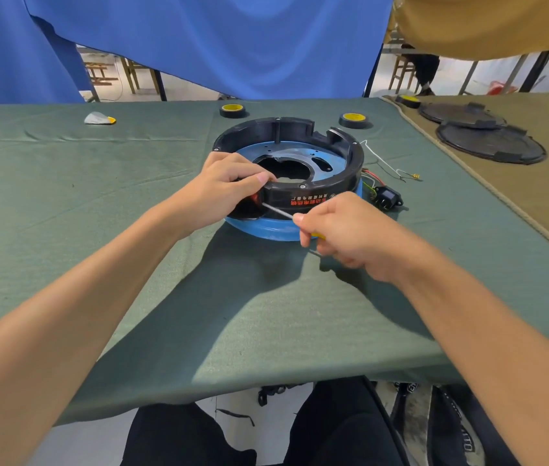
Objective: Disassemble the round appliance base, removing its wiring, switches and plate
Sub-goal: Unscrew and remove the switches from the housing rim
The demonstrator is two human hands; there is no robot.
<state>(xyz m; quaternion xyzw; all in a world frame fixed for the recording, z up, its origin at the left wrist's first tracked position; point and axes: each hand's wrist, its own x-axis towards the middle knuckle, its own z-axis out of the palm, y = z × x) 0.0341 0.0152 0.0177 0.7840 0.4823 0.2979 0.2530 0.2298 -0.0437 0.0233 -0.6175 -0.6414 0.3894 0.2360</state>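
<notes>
The round appliance base point(323, 193), a black ring with red lettering over a blue plate point(300, 156), lies on the green cloth. My left hand point(222, 190) grips the ring's near-left end, thumb on top, beside a red switch point(255, 200). My right hand point(347, 233) holds a screwdriver point(278, 211) with a yellow handle; its metal shaft points left to the ring's end near the switch. Loose wires point(380, 169) and a black socket point(388, 196) trail out on the base's right side.
Two tape rolls point(232, 110) point(354, 120) sit behind the base, a third tape roll point(407, 100) at the back right. Black round covers point(488, 142) lie on the tan cloth to the right. A small white and yellow object point(99, 118) rests far left. Blue curtain behind.
</notes>
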